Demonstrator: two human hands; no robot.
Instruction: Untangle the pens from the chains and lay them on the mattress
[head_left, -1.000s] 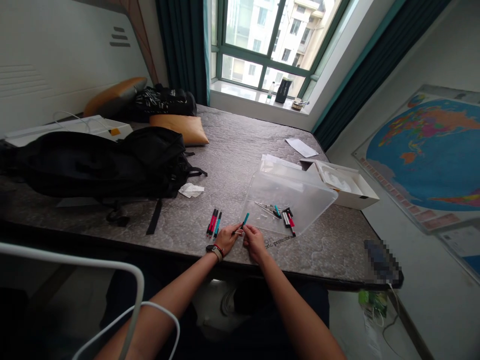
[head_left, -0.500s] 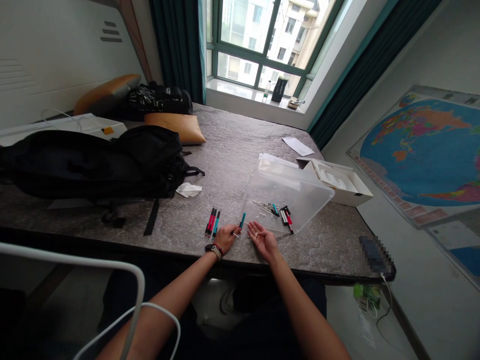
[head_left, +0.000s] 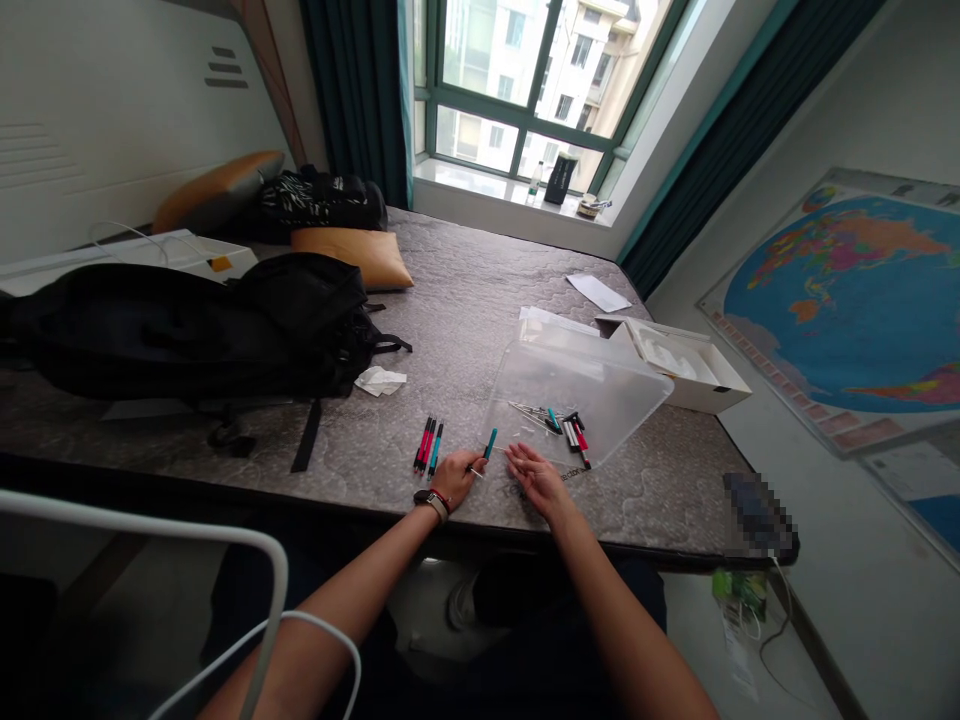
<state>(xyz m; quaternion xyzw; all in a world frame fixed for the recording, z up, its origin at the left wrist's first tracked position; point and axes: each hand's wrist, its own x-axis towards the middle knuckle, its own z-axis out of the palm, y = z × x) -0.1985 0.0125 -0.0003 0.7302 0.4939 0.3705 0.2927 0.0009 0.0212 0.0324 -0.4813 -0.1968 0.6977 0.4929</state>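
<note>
My left hand [head_left: 454,478] is closed around a teal and black pen barrel [head_left: 490,444], which points up and away from me. A short white piece also sticks out by its fingers. Just to the right, my right hand [head_left: 538,480] has its palm partly up, with thumb and fingertips pinching a thin white pen refill [head_left: 500,449] that points toward the barrel. Left of my hands, several pink and teal pens [head_left: 427,445] lie in a row. Beyond my right hand, the clear plastic bin [head_left: 622,410] holds thin refills [head_left: 531,413] and red, white and black pen parts [head_left: 576,438].
A black backpack [head_left: 187,330] covers the left of the bed-like surface, with a crumpled tissue [head_left: 380,381] beside it. An open white box [head_left: 682,365] sits behind the bin. A white tubular rail [head_left: 150,515] crosses the lower left foreground.
My right hand has turned and closed its fingers, and a thin refill now extends from them toward the left hand. The left hand keeps the teal pen barrel in nearly the same place.
</note>
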